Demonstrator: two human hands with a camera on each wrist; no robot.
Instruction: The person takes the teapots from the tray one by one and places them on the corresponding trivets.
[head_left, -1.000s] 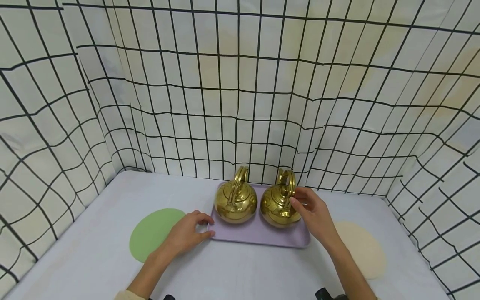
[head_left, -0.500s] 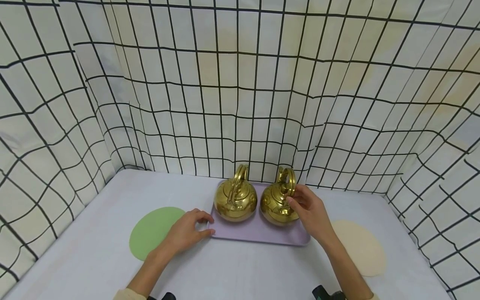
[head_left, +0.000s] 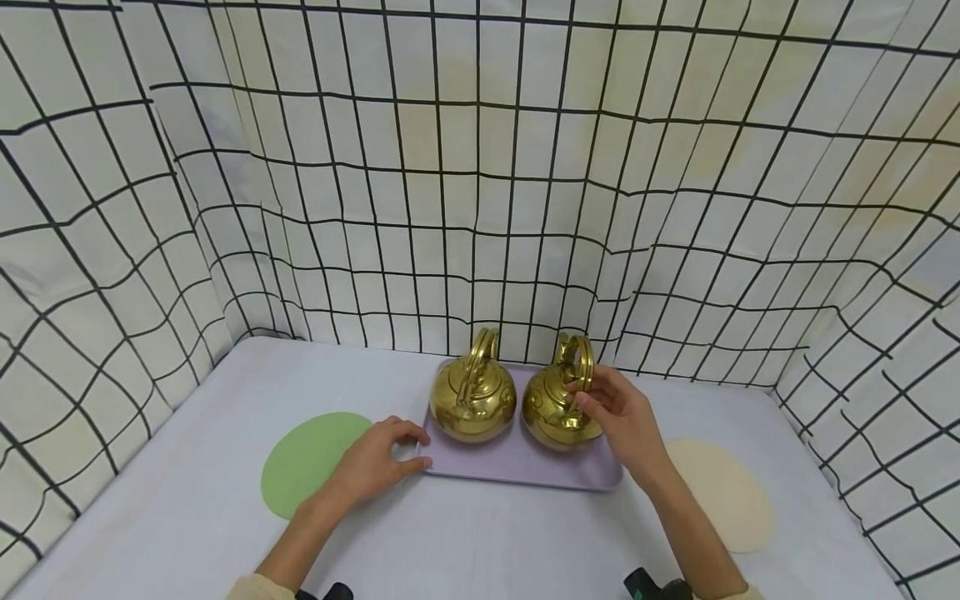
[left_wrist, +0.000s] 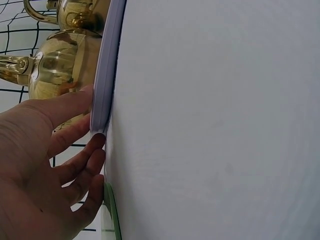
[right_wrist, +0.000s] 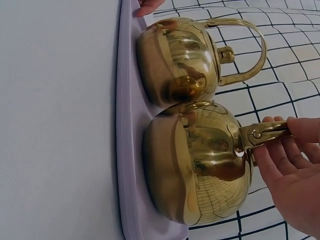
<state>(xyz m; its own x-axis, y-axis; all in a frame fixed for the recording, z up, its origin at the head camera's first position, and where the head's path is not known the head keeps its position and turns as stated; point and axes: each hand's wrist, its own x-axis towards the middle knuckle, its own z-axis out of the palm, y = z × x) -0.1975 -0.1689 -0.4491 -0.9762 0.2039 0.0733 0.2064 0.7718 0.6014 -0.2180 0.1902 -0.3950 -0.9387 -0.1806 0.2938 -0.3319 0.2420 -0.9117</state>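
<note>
Two round, shiny brass teapots with tall arched handles stand side by side on a lilac tray [head_left: 495, 463]. My right hand [head_left: 628, 421] pinches the handle of the right teapot [head_left: 553, 417] between thumb and fingers; in the right wrist view the handle [right_wrist: 267, 134] lies between them. The left teapot [head_left: 472, 408] stands apart from both hands. At the tray's near left corner, my left hand [head_left: 378, 462] grips the rim, its thumb [left_wrist: 75, 102] on the front edge and the index finger round the side. Its other fingers hang beside the corner.
A green round mat [head_left: 307, 462] lies on the white table [head_left: 480, 550] at left, partly under my left forearm in view. A cream round mat [head_left: 723, 500] lies at right beside my right forearm. Behind the tray rises a white cloth wall [head_left: 495, 208] with black grid lines.
My right fingers have shifted slightly on the right teapot's handle. The teapots, the tray and my left hand stay in place.
</note>
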